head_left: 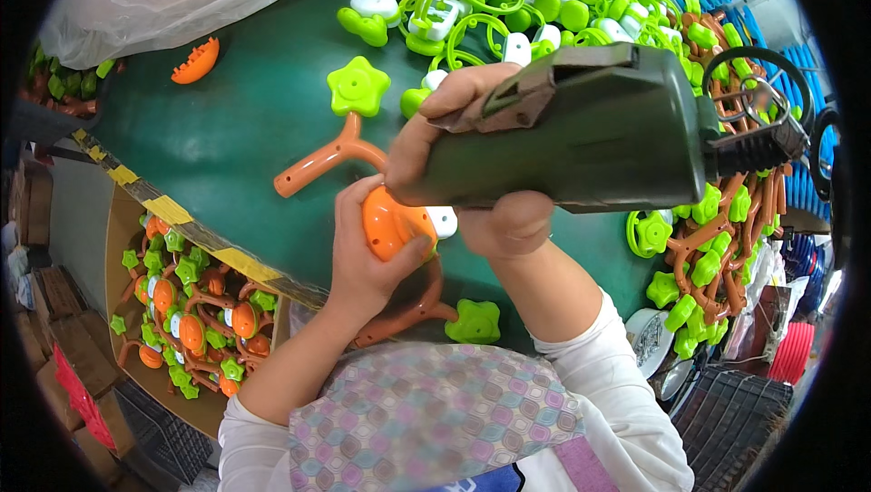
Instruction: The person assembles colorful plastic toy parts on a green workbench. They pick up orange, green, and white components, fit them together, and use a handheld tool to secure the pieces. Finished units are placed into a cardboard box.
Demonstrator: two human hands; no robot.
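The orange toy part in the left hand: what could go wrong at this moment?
1. The left hand holds the orange toy part right under the dark green power tool, so fingers might get hurt.
2. The right hand grips the bulky tool from behind; its tip is hidden, so aiming may slip.

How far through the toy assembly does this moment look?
Done: a cardboard box at lower left holds many finished orange-and-green toys. In hand: the left hand grips an orange dome piece on a branched orange frame, while the right hand holds a dark power tool. Left: heaps of loose green parts remain.
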